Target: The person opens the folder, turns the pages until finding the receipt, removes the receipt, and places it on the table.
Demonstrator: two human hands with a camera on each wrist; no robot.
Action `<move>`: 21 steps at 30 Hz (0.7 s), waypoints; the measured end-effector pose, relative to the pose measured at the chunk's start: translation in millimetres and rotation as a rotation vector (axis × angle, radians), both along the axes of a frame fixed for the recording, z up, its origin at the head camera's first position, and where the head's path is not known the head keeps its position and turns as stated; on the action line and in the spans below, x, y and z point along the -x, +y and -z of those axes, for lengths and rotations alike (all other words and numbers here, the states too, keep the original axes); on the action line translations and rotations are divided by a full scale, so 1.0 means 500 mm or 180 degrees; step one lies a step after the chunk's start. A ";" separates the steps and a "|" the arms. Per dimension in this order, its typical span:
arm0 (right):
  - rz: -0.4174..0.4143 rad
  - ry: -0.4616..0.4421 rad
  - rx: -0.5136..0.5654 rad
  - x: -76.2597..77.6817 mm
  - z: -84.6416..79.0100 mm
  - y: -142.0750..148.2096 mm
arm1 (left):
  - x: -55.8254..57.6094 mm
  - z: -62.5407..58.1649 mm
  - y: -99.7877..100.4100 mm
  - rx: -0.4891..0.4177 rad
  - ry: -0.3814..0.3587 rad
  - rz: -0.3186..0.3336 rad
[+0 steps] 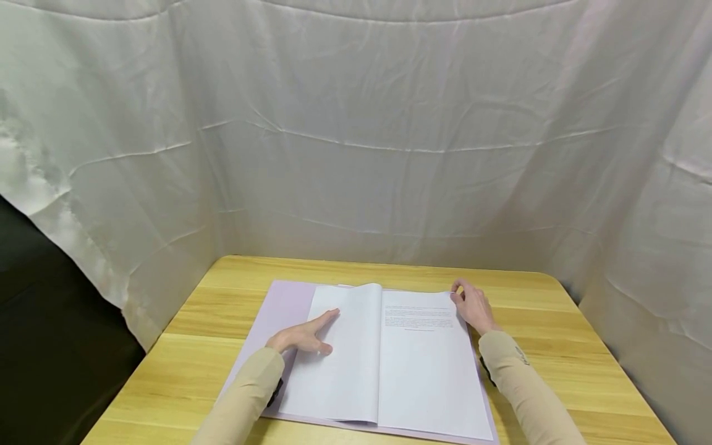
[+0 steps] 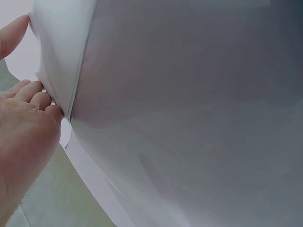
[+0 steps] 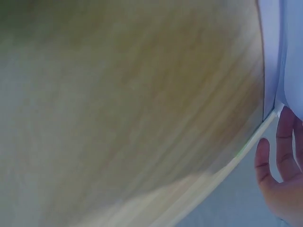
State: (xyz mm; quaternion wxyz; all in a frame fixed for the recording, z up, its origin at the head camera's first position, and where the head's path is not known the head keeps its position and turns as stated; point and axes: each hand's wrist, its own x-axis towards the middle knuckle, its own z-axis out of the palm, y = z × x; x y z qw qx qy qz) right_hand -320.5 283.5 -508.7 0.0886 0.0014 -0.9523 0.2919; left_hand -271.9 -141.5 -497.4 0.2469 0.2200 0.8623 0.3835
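An open booklet with a lilac cover (image 1: 288,303) lies across the front half of the table. Its left page (image 1: 347,383) is blank and bulges up along the fold. Several lines of small print run across the upper part of the right page (image 1: 431,377). My left hand (image 1: 305,337) rests on the left page, fingers extended and thumb spread. At the top right corner of the right page, my right hand (image 1: 474,307) pinches the paper between curled index finger and thumb. The right wrist view shows other fingers (image 3: 286,137) beside the page edge, with the pinch itself hidden.
The wooden table (image 1: 194,371) has rounded far corners. Pale grey curtains (image 1: 389,185) hang behind it and at both sides. A black surface (image 1: 50,321) shows at the far left, below the curtain's edge.
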 end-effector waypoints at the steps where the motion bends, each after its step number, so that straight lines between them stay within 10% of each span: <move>1: 0.0018 0.0016 0.0005 0.000 0.000 0.000 | 0.000 0.000 0.000 -0.0004 0.0000 0.0007; 21: 0.0130 0.0119 0.0330 -0.011 -0.009 -0.002 | -0.002 -0.003 0.000 0.0032 -0.0054 -0.0034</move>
